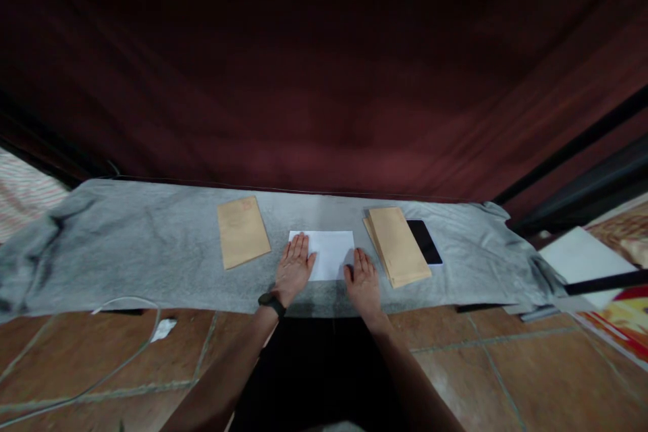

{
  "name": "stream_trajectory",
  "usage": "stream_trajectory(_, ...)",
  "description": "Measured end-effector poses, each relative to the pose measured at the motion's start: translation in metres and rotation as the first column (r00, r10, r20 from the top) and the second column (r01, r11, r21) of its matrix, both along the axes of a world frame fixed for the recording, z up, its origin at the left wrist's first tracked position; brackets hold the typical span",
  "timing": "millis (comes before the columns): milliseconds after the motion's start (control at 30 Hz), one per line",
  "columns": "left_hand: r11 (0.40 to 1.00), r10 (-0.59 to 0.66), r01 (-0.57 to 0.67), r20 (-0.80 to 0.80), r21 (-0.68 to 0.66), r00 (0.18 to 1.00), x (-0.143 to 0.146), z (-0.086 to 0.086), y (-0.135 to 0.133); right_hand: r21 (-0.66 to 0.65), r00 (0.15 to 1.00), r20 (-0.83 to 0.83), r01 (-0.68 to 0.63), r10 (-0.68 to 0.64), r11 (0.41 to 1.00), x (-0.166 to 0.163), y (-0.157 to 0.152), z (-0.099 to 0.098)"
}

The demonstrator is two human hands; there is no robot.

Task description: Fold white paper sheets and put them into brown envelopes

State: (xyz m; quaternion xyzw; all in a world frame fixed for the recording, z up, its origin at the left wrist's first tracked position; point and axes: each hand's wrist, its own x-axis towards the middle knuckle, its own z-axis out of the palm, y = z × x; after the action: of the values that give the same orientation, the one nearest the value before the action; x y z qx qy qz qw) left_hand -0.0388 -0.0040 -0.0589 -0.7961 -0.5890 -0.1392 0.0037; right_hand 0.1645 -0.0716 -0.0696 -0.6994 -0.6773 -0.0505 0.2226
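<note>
A white sheet of paper point(330, 253) lies flat on the grey cloth in front of me. My left hand point(294, 268) rests palm down over its left edge, fingers stretched out. At the paper's right edge lies my right hand point(364, 283), also flat with its fingers extended. Just to the right is a small stack of brown envelopes point(399, 245), slightly fanned. Left of my left hand, a single brown envelope point(243, 233) lies a little askew. Neither hand grips anything.
Partly under the stacked envelopes is a dark-screened phone or tablet point(426, 243). A grey cloth point(167, 243) covers the long narrow table, with a dark red curtain point(324, 115) behind it. A pale cable point(154, 324) and crumpled white tissue point(164, 329) are on the tiled floor.
</note>
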Motion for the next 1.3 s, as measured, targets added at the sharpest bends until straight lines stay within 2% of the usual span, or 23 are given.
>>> stream_trajectory(100,0.999,0.039,-0.039,0.013,0.005,0.999,-0.005,-0.001,-0.004,-0.021,0.998,-0.033,0.054,-0.055,0.998,0.002,0.005,0.004)
stream_trajectory(267,0.998,0.060,-0.060,0.001,-0.002,0.998,-0.004,0.005,-0.006,-0.029,0.997,-0.044,0.063,-0.064,0.998,-0.001,0.008,0.013)
stream_trajectory(367,1.000,0.029,-0.029,-0.005,0.005,1.000,0.004,0.009,-0.014,-0.017,0.998,-0.040,-0.048,0.048,0.999,-0.011,0.007,0.017)
stream_trajectory(467,0.996,-0.092,0.092,-0.002,-0.012,0.996,0.012,0.009,-0.029,-0.049,0.980,-0.045,-0.198,0.196,0.979,-0.028,0.002,0.016)
stream_trajectory(600,0.986,-0.164,0.164,-0.003,-0.025,0.986,0.009,0.006,-0.048,-0.081,0.960,-0.025,-0.281,0.280,0.956,-0.044,-0.008,0.009)
stream_trajectory(733,0.991,-0.131,0.131,0.010,0.013,0.991,-0.009,0.003,-0.055,-0.059,0.972,0.017,-0.231,0.232,0.971,-0.037,-0.014,0.005)
stream_trajectory(1033,0.999,-0.001,-0.001,0.051,0.033,0.999,-0.039,0.000,-0.060,-0.027,0.991,0.077,-0.108,0.110,0.994,0.002,-0.018,-0.001)
stream_trajectory(1167,0.999,0.030,-0.032,0.058,0.034,0.998,-0.028,0.005,-0.059,-0.040,0.996,0.038,-0.081,0.082,0.996,-0.004,-0.014,0.002)
stream_trajectory(1300,0.993,-0.117,0.118,0.043,-0.019,0.992,0.003,0.013,-0.044,-0.096,0.982,-0.046,-0.187,0.184,0.978,-0.028,0.005,0.011)
